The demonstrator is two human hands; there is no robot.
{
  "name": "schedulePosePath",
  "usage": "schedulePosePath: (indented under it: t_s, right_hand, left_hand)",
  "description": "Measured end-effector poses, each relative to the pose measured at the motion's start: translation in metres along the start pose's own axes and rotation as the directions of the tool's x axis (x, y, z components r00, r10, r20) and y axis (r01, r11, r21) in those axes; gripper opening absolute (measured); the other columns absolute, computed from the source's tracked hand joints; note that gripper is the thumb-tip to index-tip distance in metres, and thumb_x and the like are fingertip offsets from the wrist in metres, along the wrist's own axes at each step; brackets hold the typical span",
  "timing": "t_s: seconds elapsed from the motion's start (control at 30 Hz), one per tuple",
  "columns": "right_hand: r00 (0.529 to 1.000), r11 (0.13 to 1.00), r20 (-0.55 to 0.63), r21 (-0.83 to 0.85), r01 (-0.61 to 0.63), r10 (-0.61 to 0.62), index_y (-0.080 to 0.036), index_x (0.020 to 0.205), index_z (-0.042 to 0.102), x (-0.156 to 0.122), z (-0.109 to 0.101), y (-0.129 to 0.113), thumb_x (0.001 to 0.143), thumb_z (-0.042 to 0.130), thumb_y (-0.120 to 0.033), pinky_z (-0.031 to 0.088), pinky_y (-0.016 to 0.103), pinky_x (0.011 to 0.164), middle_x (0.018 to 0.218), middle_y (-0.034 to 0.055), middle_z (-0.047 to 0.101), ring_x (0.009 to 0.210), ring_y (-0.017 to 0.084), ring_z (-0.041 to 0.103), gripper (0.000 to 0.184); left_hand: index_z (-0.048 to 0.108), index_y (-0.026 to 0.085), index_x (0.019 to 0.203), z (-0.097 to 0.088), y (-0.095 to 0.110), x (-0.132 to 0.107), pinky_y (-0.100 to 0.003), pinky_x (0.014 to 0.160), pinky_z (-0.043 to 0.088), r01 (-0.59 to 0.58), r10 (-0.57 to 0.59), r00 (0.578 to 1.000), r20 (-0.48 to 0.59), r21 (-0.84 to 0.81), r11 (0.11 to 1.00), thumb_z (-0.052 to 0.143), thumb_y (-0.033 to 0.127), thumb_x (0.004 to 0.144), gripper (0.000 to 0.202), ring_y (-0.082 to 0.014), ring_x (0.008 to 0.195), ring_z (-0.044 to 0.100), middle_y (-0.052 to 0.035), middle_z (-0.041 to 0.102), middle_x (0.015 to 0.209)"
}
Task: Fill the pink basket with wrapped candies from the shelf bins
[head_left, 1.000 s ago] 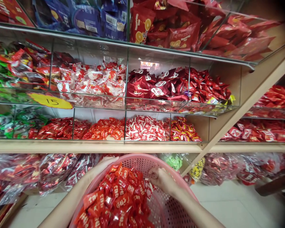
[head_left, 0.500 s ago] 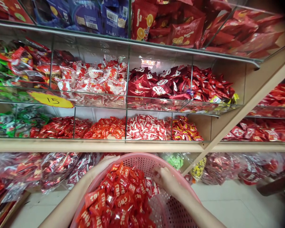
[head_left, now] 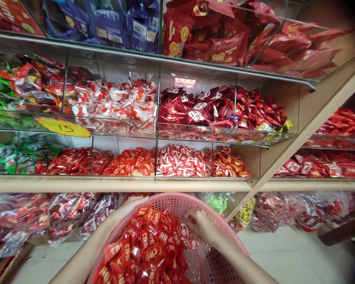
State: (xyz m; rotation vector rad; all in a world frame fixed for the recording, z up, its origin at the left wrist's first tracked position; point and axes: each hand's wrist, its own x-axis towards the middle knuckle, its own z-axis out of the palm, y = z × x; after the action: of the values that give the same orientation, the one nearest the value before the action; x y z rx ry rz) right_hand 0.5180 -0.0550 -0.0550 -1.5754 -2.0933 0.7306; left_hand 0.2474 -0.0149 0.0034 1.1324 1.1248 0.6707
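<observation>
A pink perforated plastic basket [head_left: 225, 225] is in front of me, heaped on its left side with red wrapped candies [head_left: 150, 244]. My left hand [head_left: 134, 202] grips the basket's far left rim, its fingers partly out of sight. Inside the basket on the right, my right hand [head_left: 201, 225] has its fingers curled together. A few red-and-white wrapped candies [head_left: 188, 237] lie just below those fingers, against the red pile. Whatever the right fingers hold, if anything, cannot be made out.
Glass-fronted shelves of wrapped sweets face me, with red-and-white candies [head_left: 180, 161] and orange-red candies [head_left: 133, 161] low down. A yellow price tag [head_left: 64, 127] reads 15. Bulging plastic bags [head_left: 72, 213] sit under the wooden ledge [head_left: 106, 185]. A slanted wooden post [head_left: 296, 138] stands at right.
The shelves sit slightly lower in the view. My right hand has shifted slightly left inside the basket, still curled. My left hand keeps its hold on the rim.
</observation>
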Motion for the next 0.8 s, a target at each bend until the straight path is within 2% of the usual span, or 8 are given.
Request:
schedulePosePath:
  t_s: [0.13,0.27,0.37,0.43,0.53,0.67,0.73,0.8]
  right_hand:
    - [0.999,0.999,0.002,-0.007,0.049,-0.049,-0.017,0.072,0.057,0.001,0.001,-0.002,0.066,0.042,-0.006,0.037,0.018,0.051,0.059,-0.0023,0.055,0.056,0.01,0.05,0.019]
    - [0.999,0.997,-0.001,0.062,0.041,-0.041,-0.017,0.071,0.057,0.0,-0.002,-0.007,0.07,0.046,-0.014,0.04,0.019,0.05,0.062,-0.0011,0.055,0.056,0.01,0.051,0.012]
    - [0.996,0.971,0.038,0.223,-0.082,0.075,-0.018,0.08,0.056,0.0,-0.004,-0.011,0.073,0.048,-0.024,0.04,0.018,0.04,0.063,-0.0016,0.053,0.047,0.008,0.047,0.013]
    - [0.985,0.912,0.084,0.372,-0.171,0.15,-0.018,0.085,0.054,0.0,-0.005,-0.013,0.073,0.05,-0.033,0.04,0.018,0.035,0.064,-0.0018,0.053,0.044,0.008,0.046,0.019]
    - [0.979,0.819,0.119,0.538,-0.201,0.162,-0.017,0.078,0.054,0.002,-0.005,-0.013,0.07,0.053,-0.041,0.044,0.02,0.038,0.067,-0.0003,0.054,0.054,0.011,0.051,0.025]
    - [0.978,0.774,0.139,0.598,-0.208,0.156,-0.016,0.077,0.057,0.004,-0.005,-0.01,0.069,0.051,-0.029,0.049,0.023,0.051,0.072,0.0001,0.056,0.064,0.012,0.054,0.015]
    - [0.989,0.824,0.097,0.547,-0.15,0.115,-0.016,0.08,0.058,0.004,-0.004,-0.007,0.066,0.05,-0.018,0.049,0.026,0.064,0.076,0.0005,0.059,0.069,0.013,0.056,0.016]
    - [0.998,0.894,0.028,0.444,-0.059,0.052,-0.016,0.083,0.059,0.004,-0.004,-0.004,0.062,0.049,-0.01,0.046,0.028,0.077,0.084,0.002,0.062,0.08,0.014,0.057,0.024]
  left_hand:
    - [0.066,0.013,0.088,-0.003,0.004,-0.001,-0.029,0.089,0.037,-0.011,0.009,0.999,0.034,0.048,0.999,0.057,0.044,0.067,0.038,-0.0226,0.096,0.056,-0.0055,0.067,0.094]
    - [0.065,0.013,0.092,0.001,0.004,-0.004,-0.029,0.087,0.038,-0.026,0.026,1.0,-0.002,0.044,0.999,0.054,0.043,0.069,0.039,-0.0221,0.091,0.058,-0.0053,0.067,0.091]
    - [0.062,0.011,0.101,0.007,0.004,-0.007,-0.032,0.084,0.04,-0.034,0.034,0.999,-0.018,0.001,0.999,0.052,0.044,0.07,0.046,-0.0214,0.081,0.06,-0.0068,0.068,0.089]
    - [0.06,0.01,0.103,0.009,0.004,-0.008,-0.033,0.084,0.04,-0.031,0.031,0.999,-0.018,-0.015,0.999,0.052,0.044,0.07,0.048,-0.0213,0.078,0.061,-0.0071,0.068,0.087]
    - [0.062,0.011,0.1,0.008,0.005,-0.008,-0.033,0.085,0.039,-0.028,0.028,1.0,-0.01,-0.009,1.0,0.054,0.045,0.068,0.048,-0.0213,0.077,0.061,-0.0058,0.068,0.081]
    - [0.062,0.011,0.098,0.005,0.004,-0.007,-0.033,0.085,0.039,-0.023,0.023,1.0,-0.007,0.0,1.0,0.054,0.044,0.069,0.044,-0.0207,0.079,0.06,-0.0038,0.068,0.08]
    - [0.062,0.012,0.098,0.003,0.003,-0.006,-0.032,0.085,0.039,-0.008,0.008,1.0,0.022,-0.008,1.0,0.055,0.043,0.07,0.043,-0.0208,0.08,0.06,-0.0038,0.068,0.081]
    - [0.064,0.013,0.098,0.003,0.002,-0.005,-0.03,0.083,0.04,-0.016,0.017,1.0,0.018,-0.015,1.0,0.056,0.042,0.069,0.041,-0.021,0.081,0.06,-0.0038,0.068,0.082]
